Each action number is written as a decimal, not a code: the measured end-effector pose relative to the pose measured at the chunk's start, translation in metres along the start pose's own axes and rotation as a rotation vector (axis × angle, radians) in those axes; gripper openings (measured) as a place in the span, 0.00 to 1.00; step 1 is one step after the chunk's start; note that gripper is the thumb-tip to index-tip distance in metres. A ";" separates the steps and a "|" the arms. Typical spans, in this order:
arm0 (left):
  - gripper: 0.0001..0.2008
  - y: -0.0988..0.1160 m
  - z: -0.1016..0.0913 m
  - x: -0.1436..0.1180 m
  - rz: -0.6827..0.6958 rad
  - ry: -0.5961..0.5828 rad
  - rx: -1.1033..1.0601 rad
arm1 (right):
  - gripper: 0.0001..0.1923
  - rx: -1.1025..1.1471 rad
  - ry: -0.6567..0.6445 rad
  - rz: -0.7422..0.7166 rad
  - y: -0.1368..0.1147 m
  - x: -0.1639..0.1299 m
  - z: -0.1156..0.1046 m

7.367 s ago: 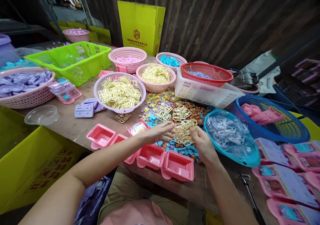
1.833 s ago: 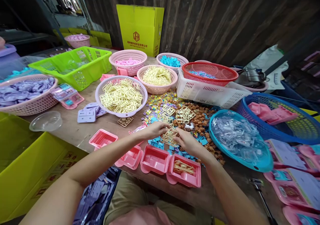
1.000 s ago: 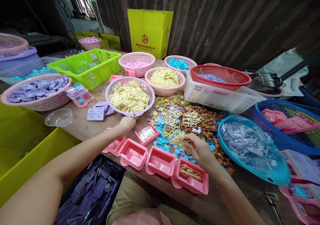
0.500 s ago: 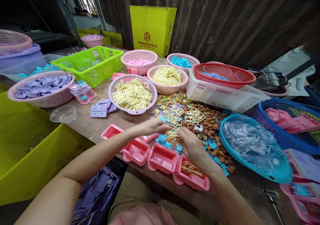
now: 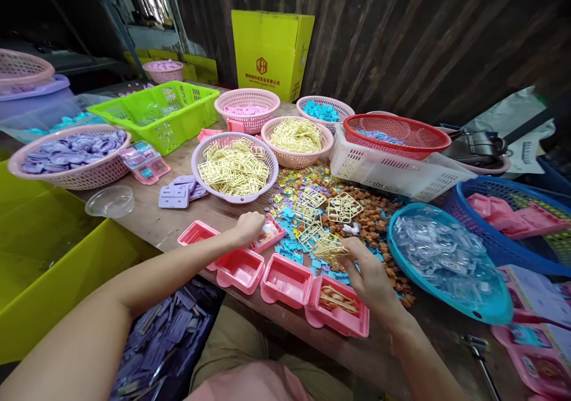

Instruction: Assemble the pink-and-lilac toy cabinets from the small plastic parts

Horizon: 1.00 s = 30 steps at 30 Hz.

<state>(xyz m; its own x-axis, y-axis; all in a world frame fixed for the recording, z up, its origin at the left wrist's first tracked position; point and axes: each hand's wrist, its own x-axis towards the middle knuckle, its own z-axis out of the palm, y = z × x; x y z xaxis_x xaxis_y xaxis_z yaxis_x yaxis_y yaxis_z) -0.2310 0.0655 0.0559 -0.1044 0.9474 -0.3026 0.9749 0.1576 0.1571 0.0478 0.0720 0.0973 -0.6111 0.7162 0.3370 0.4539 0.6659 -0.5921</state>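
My right hand (image 5: 368,273) pinches a few cream plastic part frames (image 5: 329,247) over the blue pieces (image 5: 292,251) on the table. My left hand (image 5: 250,227) is closed, knuckles up, beside a small pink tray (image 5: 273,232) with printed contents; what its fingers hold, if anything, is hidden. Along the table's front edge stand open pink cases (image 5: 285,281). The rightmost pink case (image 5: 339,323) contains cream sticks (image 5: 336,298). More cream frames (image 5: 345,207) lie loose beyond my right hand.
Baskets of cream frames (image 5: 238,166) stand beyond my hands. Brown pieces (image 5: 379,213) are heaped to the right, near a turquoise tray (image 5: 493,312) of clear plastic parts. A yellow carton (image 5: 111,252) and a lilac basket rim (image 5: 196,163) are on the left.
My hands have parted. The left has moved left toward the small pink tray; the right has shifted right and slightly down with the cream frames.
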 end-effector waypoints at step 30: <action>0.08 0.101 -0.043 -0.026 0.713 0.005 -0.413 | 0.09 0.009 -0.085 -0.100 -0.019 -0.004 -0.013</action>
<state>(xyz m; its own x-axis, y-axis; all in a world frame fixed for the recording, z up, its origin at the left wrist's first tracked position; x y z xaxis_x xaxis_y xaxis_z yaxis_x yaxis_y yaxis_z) -0.1379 0.0691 0.1196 0.5107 0.8598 0.0043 0.6568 -0.3933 0.6434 0.0501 0.0591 0.1164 -0.7061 0.6255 0.3319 0.3818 0.7311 -0.5655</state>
